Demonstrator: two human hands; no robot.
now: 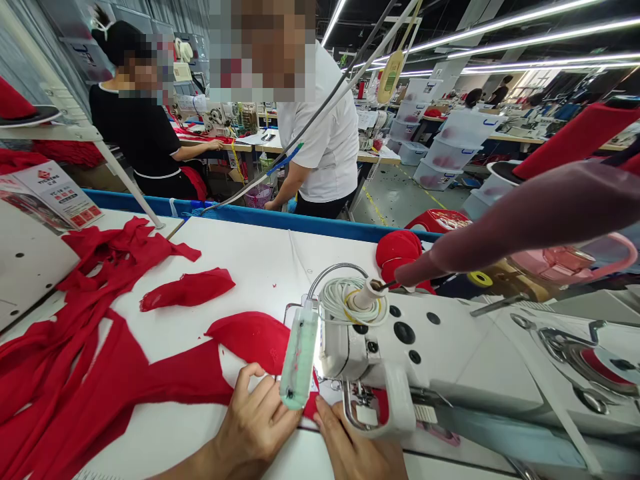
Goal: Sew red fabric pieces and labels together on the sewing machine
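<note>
A white sewing machine [380, 340] stands before me, with a green-cased lamp [299, 357] beside its needle area. My left hand [263, 420] lies just left of the lamp, fingers curled down on a piece of red fabric [310, 405]. The lamp hides part of those fingertips. Under the machine head, my right hand [357, 443] has its fingertips against the same fabric near the presser foot [367, 413]. A curved red piece [255, 337] extends behind my left hand. The machine's guard partly covers my right hand.
Long red fabric strips [115, 373] heap across the left of the white table [220, 240]. A small red scrap [187, 289] lies behind them. Coiled white tubing [345, 300] sits on the machine. Red yarn [399, 253] rests at the back edge. Two people work beyond the table.
</note>
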